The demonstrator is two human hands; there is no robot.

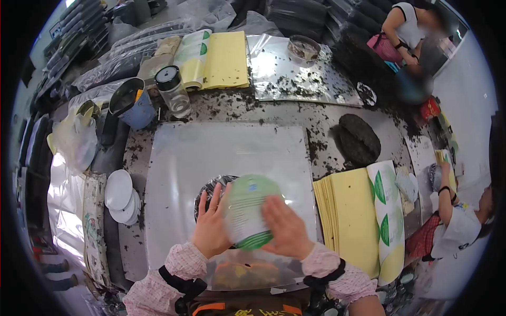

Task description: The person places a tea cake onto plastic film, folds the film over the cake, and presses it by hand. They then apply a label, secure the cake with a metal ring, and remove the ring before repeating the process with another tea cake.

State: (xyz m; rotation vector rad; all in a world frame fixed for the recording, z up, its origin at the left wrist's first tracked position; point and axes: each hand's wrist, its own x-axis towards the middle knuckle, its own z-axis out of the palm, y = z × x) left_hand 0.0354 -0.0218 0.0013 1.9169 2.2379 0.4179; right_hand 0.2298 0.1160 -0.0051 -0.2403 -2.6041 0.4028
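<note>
An oval green-and-white printed label [254,210] is in front of me, smeared by motion, over a white board [226,147]. My right hand [287,229], also blurred, has its fingers and thumb at the label's right edge and seems to grip it. Fingers stretched and apart, my left hand [211,224] is at the label's left side; a ring shows on one finger. Partly covered by the label and that hand is a round thing in dark, shiny plastic wrap [215,185]. A clear plastic box [247,271] with orange contents sits at the near edge.
Yellow sheets [348,218] and printed rolls [387,210] lie right. Dark round cake [358,138] is beyond. White discs [122,195] are left. A blue cup [132,105] and lidded jar [174,92] stand behind. Co-workers [408,31] [458,221] are at right.
</note>
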